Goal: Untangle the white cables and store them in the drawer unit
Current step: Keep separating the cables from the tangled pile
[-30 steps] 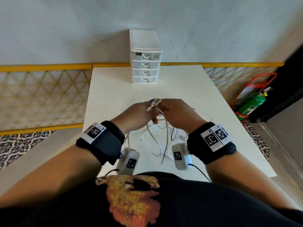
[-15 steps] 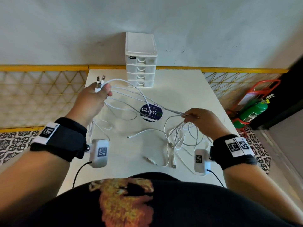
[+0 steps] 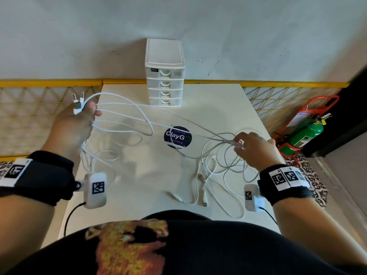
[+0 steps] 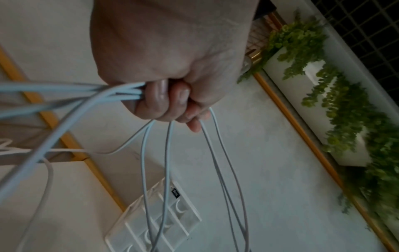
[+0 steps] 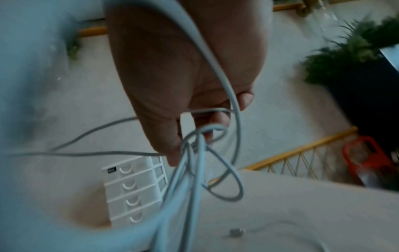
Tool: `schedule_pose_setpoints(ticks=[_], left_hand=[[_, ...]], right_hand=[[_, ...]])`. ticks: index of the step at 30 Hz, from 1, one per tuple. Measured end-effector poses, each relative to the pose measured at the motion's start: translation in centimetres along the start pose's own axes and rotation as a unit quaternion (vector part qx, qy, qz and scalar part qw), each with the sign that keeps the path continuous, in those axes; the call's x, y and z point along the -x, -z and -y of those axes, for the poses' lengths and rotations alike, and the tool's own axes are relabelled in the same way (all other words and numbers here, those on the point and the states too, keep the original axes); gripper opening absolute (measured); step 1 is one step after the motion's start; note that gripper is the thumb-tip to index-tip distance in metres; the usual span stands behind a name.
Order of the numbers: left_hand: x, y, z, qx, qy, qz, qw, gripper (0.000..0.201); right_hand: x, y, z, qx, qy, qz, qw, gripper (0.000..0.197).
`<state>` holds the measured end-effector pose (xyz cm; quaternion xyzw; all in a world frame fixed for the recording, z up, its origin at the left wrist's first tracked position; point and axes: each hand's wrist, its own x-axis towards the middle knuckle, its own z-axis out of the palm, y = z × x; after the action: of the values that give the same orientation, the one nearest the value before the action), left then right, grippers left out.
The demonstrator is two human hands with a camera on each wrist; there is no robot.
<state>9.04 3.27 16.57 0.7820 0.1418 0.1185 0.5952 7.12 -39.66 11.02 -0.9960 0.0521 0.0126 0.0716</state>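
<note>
— Over the bench (image 3: 218, 108), what changed?
— Both hands have pulled apart: left hand (image 3: 73, 126) fisted round the white cables (image 3: 127, 118) near their plugs, right hand (image 3: 256, 147) pinching the knot. Untangling is under way; the drawer unit (image 3: 164, 76) is shut.
— Anything unclear?
— Blur hides how the strands cross.

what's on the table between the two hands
In the head view, white cables stretch from the left hand to the right hand, passing over a round dark ClayGo sticker on the table.
</note>
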Motion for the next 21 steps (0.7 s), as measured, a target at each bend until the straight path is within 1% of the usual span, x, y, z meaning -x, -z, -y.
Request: schedule_pose_setpoints(ticks=[3, 5, 8, 9, 10, 12, 13, 15, 16, 18, 20, 21], left_hand=[[-0.1, 0.0, 1.0, -0.056, 0.015, 0.042, 0.997, 0.027], [-0.1, 0.4, 1.7, -0.114, 0.021, 0.079, 0.99, 0.023], [0.2, 0.7, 2.0, -0.218, 0.006, 0.083, 0.972, 0.02], [0.6, 0.5, 1.6, -0.233, -0.002, 0.079, 0.969, 0.015], [0.9, 0.3, 1.1, -0.237, -0.016, 0.072, 0.969, 0.018], [1.9, -0.8, -0.3, -0.24, -0.066, 0.053, 0.967, 0.031], [2.5, -1.6, -1.0, -0.238, -0.107, 0.05, 0.964, 0.031], [3.7, -3.8, -2.2, -0.228, -0.2, 0.076, 0.95, 0.024], [4.4, -5.1, -2.6, -0.211, -0.237, 0.103, 0.943, 0.02], [6.2, -7.7, -3.3, -0.174, -0.29, 0.192, 0.921, 0.018], [7.6, -10.3, -3.4, -0.192, -0.335, 0.273, 0.881, 0.022], [8.0, -11.3, -3.4, -0.217, -0.348, 0.295, 0.863, 0.026]], right_hand=[[0.1, -0.7, 0.4, -0.084, -0.042, 0.037, 0.995, 0.029], [0.5, -0.7, 0.6, -0.147, -0.046, 0.048, 0.987, 0.026], [1.5, 0.0, 1.3, -0.215, -0.028, 0.022, 0.976, 0.024], [1.7, 0.2, 1.7, -0.229, -0.022, 0.008, 0.973, 0.024], [1.9, 0.6, 2.1, -0.239, -0.016, -0.002, 0.971, 0.024], [2.2, 1.4, 3.1, -0.251, -0.001, -0.005, 0.968, 0.024], [2.4, 1.8, 3.7, -0.254, 0.009, -0.001, 0.967, 0.024], [2.8, 2.7, 4.7, -0.271, 0.031, 0.015, 0.962, 0.025], [3.0, 3.1, 5.2, -0.278, 0.043, 0.022, 0.959, 0.025], [3.2, 4.0, 6.3, -0.285, 0.069, 0.034, 0.955, 0.024], [3.3, 4.8, 7.5, -0.304, 0.095, 0.04, 0.947, 0.024], [3.4, 5.2, 8.1, -0.322, 0.104, 0.038, 0.94, 0.025]])
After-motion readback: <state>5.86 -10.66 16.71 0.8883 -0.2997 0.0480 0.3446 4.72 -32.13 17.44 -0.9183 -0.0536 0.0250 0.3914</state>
